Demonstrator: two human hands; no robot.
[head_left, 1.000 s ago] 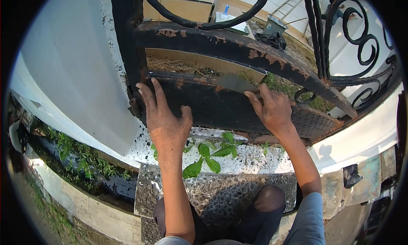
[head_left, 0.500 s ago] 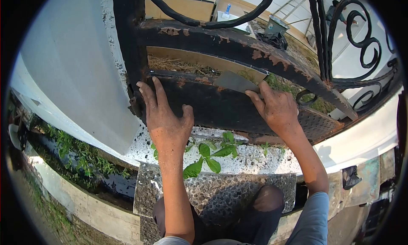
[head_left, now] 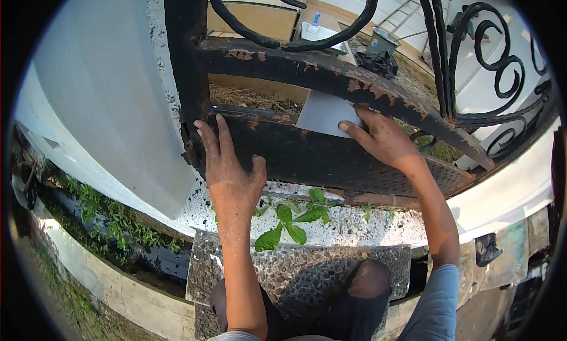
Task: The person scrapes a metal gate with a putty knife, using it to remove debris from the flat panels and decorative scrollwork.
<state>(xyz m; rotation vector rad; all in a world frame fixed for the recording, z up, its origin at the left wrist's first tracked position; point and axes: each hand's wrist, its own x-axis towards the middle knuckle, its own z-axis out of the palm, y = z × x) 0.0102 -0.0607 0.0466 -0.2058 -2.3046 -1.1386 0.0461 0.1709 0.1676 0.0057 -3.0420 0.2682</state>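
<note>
My right hand (head_left: 381,137) is closed around a scraper (head_left: 326,113), with the thumb on its flat metal blade; the handle is hidden in my palm. The wide end of the blade lies at the top edge of the gate's lower black metal panel (head_left: 283,149), below a curved rail (head_left: 283,63) with flaking paint and rust. My left hand (head_left: 231,172) is open, fingers spread against the left end of the panel beside the upright post (head_left: 186,51). Nothing is held in it.
A leafy green plant (head_left: 286,226) grows at the white-splashed sill below the panel. Scrollwork (head_left: 502,63) rises at right. Beyond the gate are a bucket (head_left: 383,41), a ladder (head_left: 407,16) and another person (head_left: 463,25). A pebbled slab (head_left: 295,267) lies under my knees.
The scraper's blade has tilted, turning from dark grey to bright and showing more of its face. My right hand has rolled and shifted slightly. My left hand stays on the panel.
</note>
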